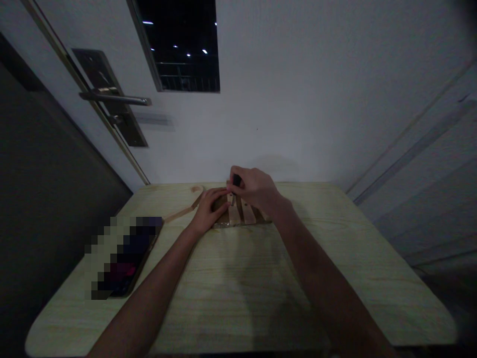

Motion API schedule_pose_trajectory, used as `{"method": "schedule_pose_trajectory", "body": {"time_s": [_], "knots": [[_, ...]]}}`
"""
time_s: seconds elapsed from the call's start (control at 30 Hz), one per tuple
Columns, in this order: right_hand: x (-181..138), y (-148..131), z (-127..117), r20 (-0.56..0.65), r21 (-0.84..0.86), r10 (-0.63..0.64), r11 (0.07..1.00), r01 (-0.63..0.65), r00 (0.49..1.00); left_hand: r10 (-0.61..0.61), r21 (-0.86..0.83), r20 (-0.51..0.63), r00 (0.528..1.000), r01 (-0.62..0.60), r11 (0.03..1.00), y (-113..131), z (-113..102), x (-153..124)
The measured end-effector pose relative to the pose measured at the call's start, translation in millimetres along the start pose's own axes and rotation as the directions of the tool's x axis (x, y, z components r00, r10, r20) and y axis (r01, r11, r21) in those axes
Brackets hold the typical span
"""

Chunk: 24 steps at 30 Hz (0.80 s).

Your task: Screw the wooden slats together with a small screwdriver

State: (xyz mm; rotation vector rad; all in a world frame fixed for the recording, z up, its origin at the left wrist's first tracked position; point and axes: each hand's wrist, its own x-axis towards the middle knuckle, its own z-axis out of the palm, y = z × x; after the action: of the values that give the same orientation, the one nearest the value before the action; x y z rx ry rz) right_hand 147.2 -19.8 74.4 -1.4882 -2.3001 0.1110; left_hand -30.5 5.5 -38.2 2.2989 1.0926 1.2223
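A small board of dark and light wooden strips lies on the pale wooden table near its far edge. My left hand rests flat on the board's left end, fingers stretched over it. My right hand is curled above the board and pinches a small dark tool whose tip touches the strips. A thin loose wooden strip lies to the left of the board.
A blurred dark flat object lies on the table's left side. Behind the table stand a white wall, a dark window and, at left, a door with a metal lever handle.
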Motion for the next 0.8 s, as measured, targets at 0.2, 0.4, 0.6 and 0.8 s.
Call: {"method": "schedule_pose_trajectory", "body": {"time_s": [0.2,0.4,0.6,0.8], "knots": [[-3.3,-4.0,-0.3,-0.017,-0.026,0.005,1.0,-0.005,1.0,-0.004,0.006,-0.011,1.0,0.004,1.0,0.0,0.2,0.0],[-5.4,-1.4,-3.1,0.051,0.028,-0.054,0.998,0.053,0.997,-0.005,-0.011,0.014,1.0,0.005,1.0,2.5,-1.2,0.7],[-0.9,2.7,1.1,0.019,-0.032,-0.059,0.998,0.06,0.998,-0.011,-0.021,0.001,1.0,0.011,1.0,3.2,-1.2,0.8],[0.2,3.3,-2.2,-0.016,-0.031,-0.001,1.0,0.0,1.0,-0.002,-0.002,0.004,1.0,0.002,1.0,2.2,-1.0,0.6]]}}
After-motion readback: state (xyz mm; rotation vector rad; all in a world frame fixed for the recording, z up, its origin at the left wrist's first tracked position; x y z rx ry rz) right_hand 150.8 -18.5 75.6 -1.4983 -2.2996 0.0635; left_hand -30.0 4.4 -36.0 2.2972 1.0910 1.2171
